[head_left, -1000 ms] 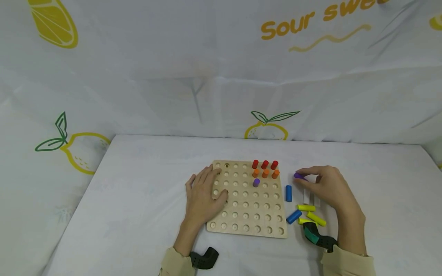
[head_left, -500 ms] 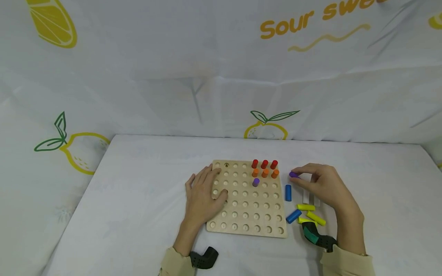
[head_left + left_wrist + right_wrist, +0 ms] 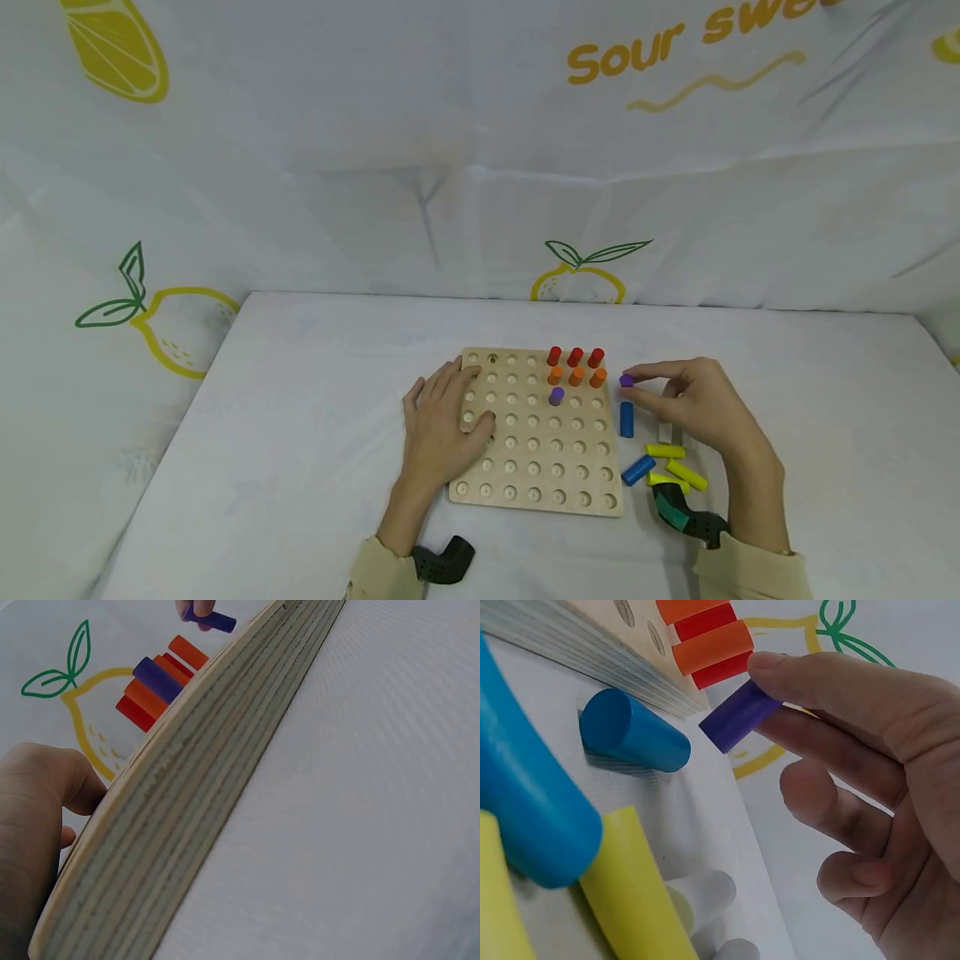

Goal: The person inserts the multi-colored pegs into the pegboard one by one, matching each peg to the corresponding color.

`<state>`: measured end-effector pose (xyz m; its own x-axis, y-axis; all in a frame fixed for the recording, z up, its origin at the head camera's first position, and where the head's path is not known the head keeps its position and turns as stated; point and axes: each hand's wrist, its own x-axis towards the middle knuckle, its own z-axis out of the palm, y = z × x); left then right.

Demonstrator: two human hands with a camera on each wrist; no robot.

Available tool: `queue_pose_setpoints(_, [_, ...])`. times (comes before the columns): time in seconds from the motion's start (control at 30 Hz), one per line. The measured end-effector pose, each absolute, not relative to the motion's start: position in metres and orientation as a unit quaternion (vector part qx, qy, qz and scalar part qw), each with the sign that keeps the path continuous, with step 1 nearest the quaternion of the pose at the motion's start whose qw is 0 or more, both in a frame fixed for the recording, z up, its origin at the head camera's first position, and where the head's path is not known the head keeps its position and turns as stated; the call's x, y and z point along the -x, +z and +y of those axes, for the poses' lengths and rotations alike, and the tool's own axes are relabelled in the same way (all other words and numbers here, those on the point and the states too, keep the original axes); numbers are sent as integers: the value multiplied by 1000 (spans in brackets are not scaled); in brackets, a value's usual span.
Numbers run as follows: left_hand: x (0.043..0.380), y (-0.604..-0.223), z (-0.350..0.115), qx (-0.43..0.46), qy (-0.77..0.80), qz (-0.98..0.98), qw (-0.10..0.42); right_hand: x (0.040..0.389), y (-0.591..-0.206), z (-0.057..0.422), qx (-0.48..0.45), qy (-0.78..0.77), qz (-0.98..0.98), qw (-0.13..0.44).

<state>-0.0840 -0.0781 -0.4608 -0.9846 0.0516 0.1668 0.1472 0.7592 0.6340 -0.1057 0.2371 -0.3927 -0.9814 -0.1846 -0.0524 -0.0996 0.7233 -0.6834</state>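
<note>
A square wooden pegboard (image 3: 522,458) lies on the table, with rows of round holes. My left hand (image 3: 444,421) rests on its left edge, thumb and fingers spread over the top. Between thumb and fingertips my right hand (image 3: 697,404) pinches a purple peg (image 3: 739,716), held tilted just beyond the board's right edge. Upright in the board stand three red pegs (image 3: 575,357), three orange pegs (image 3: 577,377) in the row below, and one purple peg (image 3: 557,397) under the leftmost orange one. The left wrist view shows mostly the board's layered side (image 3: 187,772).
Right of the board lie two blue pegs (image 3: 627,419), several yellow pegs (image 3: 686,475) and white pegs (image 3: 705,896), partly under the right hand. A white cloth (image 3: 300,467) covers the table. Black devices (image 3: 444,561) are worn at both wrists.
My right hand has moved left with the purple peg, bringing it nearer the board's right edge. The left hand and the board have stayed in place.
</note>
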Motion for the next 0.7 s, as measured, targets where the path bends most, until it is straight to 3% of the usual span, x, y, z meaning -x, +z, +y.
queue_pose_setpoints(0.7, [84,-461,-78,54,-342,-935,72,105,-391,223,103,-416,900,81])
